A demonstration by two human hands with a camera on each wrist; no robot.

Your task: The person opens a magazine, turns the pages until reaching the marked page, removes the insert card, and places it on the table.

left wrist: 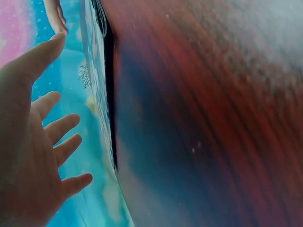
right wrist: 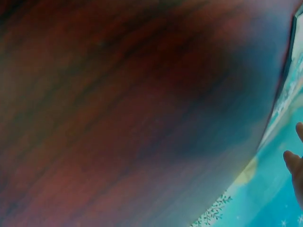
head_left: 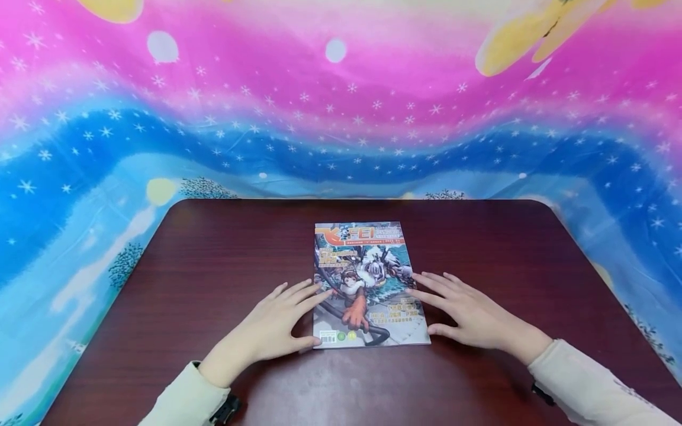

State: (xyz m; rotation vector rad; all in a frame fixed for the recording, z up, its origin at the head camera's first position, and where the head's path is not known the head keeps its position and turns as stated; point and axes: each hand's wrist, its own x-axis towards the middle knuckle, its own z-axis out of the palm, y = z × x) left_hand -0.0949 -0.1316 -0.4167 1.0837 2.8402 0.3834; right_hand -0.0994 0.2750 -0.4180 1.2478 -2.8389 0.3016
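Note:
A magazine (head_left: 367, 284) with an illustrated cover lies face up on the dark table, its orange-and-white title at the far end. My left hand (head_left: 277, 322) is at its left edge, fingers spread, the fingertips overlapping the cover's margin in the head view. Across from it, my right hand (head_left: 469, 313) has its spread fingers along the right edge. In the left wrist view, the fingers (left wrist: 71, 146) look straight and separated, beside the thin side of the magazine (left wrist: 97, 80). Only a few right fingertips (right wrist: 291, 161) show in the right wrist view.
The reddish-brown wooden table (head_left: 229, 254) has rounded far corners and a glossy patch near the front. A pink and blue cloth (head_left: 298, 118) with snowflakes hangs behind and around it. Light sleeves with dark wrist straps (head_left: 226, 408) cover both forearms.

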